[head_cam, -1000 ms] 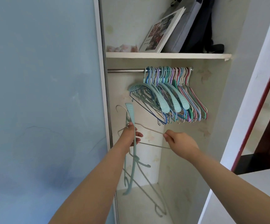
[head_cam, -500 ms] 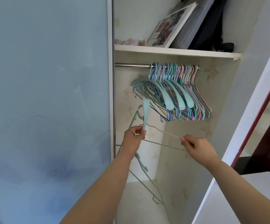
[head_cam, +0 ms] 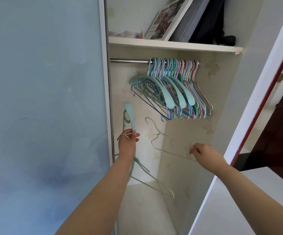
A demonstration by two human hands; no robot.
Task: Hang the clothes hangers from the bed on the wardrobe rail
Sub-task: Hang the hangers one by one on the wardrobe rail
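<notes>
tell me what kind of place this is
Most likely a bedroom wardrobe: a rail packed with hangers, a shelf above, and a sliding door beside it.

Teal, blue, purple, pink and cream hangers [head_cam: 179, 89] crowded a silvery rail [head_cam: 128, 61], a pale cream wire hanger [head_cam: 162, 143] hung below, beside a frosted blue sliding door [head_cam: 44, 99].

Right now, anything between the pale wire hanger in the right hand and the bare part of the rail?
Nothing visible. The right hand pinches the wire hanger below the rail. The rail's bare stretch is left of the hung hangers. The left hand, holding teal hangers, stays low and left.
</notes>
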